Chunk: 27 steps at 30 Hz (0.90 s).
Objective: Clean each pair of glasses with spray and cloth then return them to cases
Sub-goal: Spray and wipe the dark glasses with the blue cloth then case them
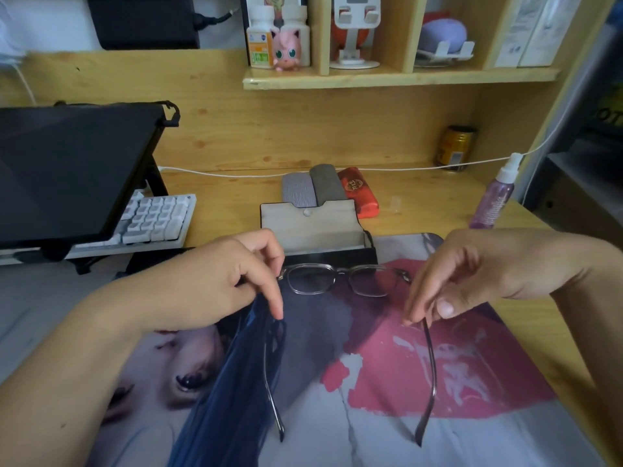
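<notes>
One pair of glasses, temples unfolded and pointing toward the near edge, is held just above the printed mat on the counter. The left hand has its fingers curled, pinching the left temple near the hinge; the right hand pinches the right temple between thumb and forefinger a little behind its hinge. Directly beyond the glasses lies an open black case, flap raised and pale lining exposed, with nothing visible inside.

Progress, as a judgement: the glasses are out of this case and unfolded, either just removed for cleaning or about to be folded and returned; the frame does not settle which. The lenses show no droplets that can be made out. Neither hand holds the spray or a cloth.

Count: one pair of glasses in view. Four cases: the open black one, and three closed ones in a row at the far side, touching or nearly so: a light grey case, a darker grey case and a red case. Whether these three hold glasses, cleaned or not, cannot be told. One spray bottle, purple with a white nozzle, stands at the far right, well apart from the hands. No cloth can be identified with certainty.
</notes>
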Available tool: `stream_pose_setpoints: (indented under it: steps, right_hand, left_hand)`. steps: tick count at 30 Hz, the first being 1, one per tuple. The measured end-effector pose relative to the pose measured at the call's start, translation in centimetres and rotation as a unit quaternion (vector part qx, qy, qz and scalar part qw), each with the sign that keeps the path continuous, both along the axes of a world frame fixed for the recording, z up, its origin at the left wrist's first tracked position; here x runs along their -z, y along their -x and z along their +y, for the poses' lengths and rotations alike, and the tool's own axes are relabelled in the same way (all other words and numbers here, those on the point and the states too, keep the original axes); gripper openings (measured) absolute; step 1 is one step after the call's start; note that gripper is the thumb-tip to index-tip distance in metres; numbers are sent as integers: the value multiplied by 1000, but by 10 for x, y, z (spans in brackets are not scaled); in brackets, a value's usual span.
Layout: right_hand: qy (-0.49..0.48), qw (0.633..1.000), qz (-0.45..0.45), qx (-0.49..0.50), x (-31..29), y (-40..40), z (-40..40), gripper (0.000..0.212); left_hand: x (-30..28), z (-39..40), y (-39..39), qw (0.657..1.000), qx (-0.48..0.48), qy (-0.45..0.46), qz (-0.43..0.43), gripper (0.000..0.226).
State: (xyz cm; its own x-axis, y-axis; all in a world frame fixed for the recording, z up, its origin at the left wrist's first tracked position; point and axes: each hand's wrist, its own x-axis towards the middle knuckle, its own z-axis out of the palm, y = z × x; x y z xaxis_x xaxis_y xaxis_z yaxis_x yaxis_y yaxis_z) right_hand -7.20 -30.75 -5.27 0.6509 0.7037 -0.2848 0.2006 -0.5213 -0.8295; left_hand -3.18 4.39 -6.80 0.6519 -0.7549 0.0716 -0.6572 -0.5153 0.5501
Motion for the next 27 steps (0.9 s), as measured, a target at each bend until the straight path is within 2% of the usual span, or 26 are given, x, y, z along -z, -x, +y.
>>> stream_pose_setpoints:
  steps: [2,5,6,8,10,11,13,14,16,18,20,23,27]
  right_hand:
    - [-12,1000,-2,7,-1,1,-1,27]
    - [-115,986,-51,111,-3,-2,-2,33]
    - [-170,968,-62,176,-2,-4,0,31]
    - [-240,915,-93,311,7,-10,5,22]
    - [-183,879,-165,409,21,-17,16,18]
    - [-135,869,-211,427,27,-21,22,17]
    - [-76,873,-270,399,24,-30,38,11]
    - [-42,886,-289,359,15,-36,47,8]
    - [98,908,-332,234,-7,-55,65,6]
    - [242,900,-347,109,-23,-76,88,8]
    - [335,881,-333,31,-25,-92,107,11]
    - [399,847,-347,-48,-18,-104,127,10]
    - [415,829,-363,-96,-12,-105,134,12]
  left_hand:
    - [-5,2,2,999,-4,29,16,61]
    - [2,-1,-7,980,-70,188,0,43]
    - [10,-4,-13,965,-118,232,-31,41]
    - [31,-12,-26,931,-226,267,-102,42]
    - [48,-18,-35,911,-285,264,-137,40]
    - [52,-19,-39,907,-299,265,-133,38]
    - [57,-18,-43,909,-310,259,-103,29]
    - [57,-18,-43,915,-306,248,-86,25]
    - [59,-19,-42,929,-287,226,-58,24]
    - [58,-18,-40,943,-262,202,-38,31]
    - [59,-17,-39,955,-244,168,-29,42]
    - [61,-16,-38,961,-222,165,-26,48]
    - [59,-15,-39,959,-225,170,-22,50]
